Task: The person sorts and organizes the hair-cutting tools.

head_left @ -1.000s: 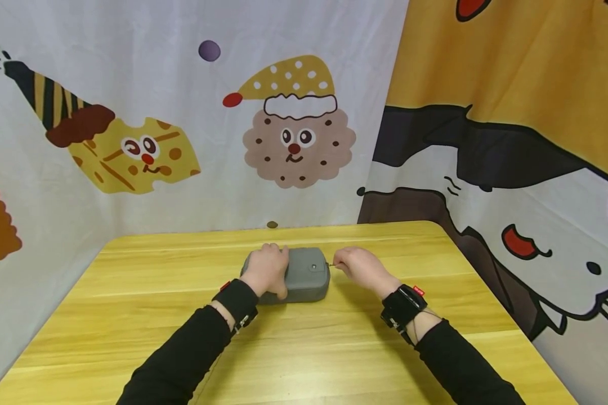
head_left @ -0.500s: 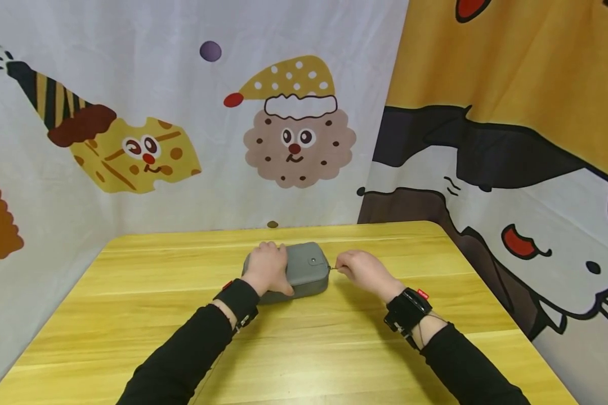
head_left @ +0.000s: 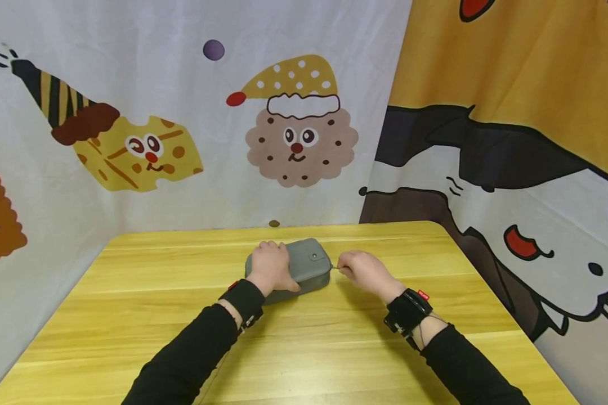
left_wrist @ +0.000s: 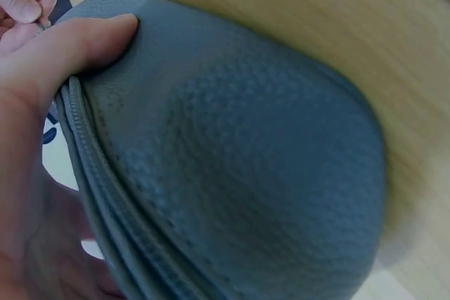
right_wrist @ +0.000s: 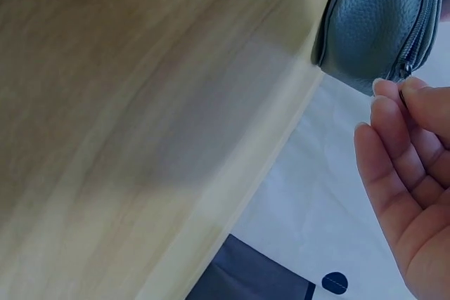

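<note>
A grey zippered pouch (head_left: pixel 308 260) of pebbled, leather-like material lies on the wooden table, its right end angled slightly toward the back. My left hand (head_left: pixel 271 265) grips its left part, fingers over the top and thumb along the near side. In the left wrist view that thumb (left_wrist: pixel 105 38) presses on the pouch's side, beside the closed zipper (left_wrist: pixel 95 142). At the pouch's right corner, my right hand (head_left: pixel 369 273) pinches the small zipper pull (head_left: pixel 335 268) between thumb and forefinger. The right wrist view shows the slider (right_wrist: pixel 406 69) at the corner, right by those fingertips.
The light wooden table (head_left: pixel 304 349) extends around the pouch, its back edge close behind. A white curtain (head_left: pixel 223 169) with cartoon prints hangs behind it, and a yellow and black printed one (head_left: pixel 486 67) hangs on the right.
The pouch has turned a little, its right end swinging toward the back. My left thumb has shifted slightly right along with it. The right hand keeps its pinch and has moved slightly right.
</note>
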The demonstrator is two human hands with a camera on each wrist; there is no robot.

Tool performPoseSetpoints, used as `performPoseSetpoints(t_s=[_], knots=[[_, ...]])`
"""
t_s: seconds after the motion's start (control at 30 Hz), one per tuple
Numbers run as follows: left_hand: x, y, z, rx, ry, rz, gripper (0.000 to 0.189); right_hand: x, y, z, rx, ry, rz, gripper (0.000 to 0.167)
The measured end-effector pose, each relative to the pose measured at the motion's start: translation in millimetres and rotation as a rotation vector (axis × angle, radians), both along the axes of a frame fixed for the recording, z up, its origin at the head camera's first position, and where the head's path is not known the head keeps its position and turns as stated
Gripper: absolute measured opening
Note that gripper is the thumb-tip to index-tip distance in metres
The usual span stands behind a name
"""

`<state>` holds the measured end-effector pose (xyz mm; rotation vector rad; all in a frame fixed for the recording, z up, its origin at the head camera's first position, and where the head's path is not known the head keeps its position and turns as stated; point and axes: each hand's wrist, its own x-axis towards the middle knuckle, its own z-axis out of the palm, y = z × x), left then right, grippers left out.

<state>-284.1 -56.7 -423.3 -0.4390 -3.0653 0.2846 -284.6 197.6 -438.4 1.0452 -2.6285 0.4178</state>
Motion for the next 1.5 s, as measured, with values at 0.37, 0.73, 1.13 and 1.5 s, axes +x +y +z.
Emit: performPoseSetpoints(t_s=[0.37,0.73,1.13,1.5], knots=[[-0.1,5.3,5.4,-0.004,-0.018,0.040,0.118,1.5,-1.1,-1.9,-0.012,-0.022,0.004,0.005],[-3.2,7.6,2.1,0.002,-0.016,0.067,0.118,5.9,-6.7,-3.9,-0.058,-0.063,0.085,0.005],[-0.3,8.3,5.2,-0.012,-0.015,0.076,0.117,16.0,-27.3,-4.9,-0.065,-0.129,0.097,0.008],[-3.1,8.6,1.3,-0.026,-0.013,0.079,0.118,18.8,-34.2,-5.8,-0.067,-0.128,0.103,0.003]])
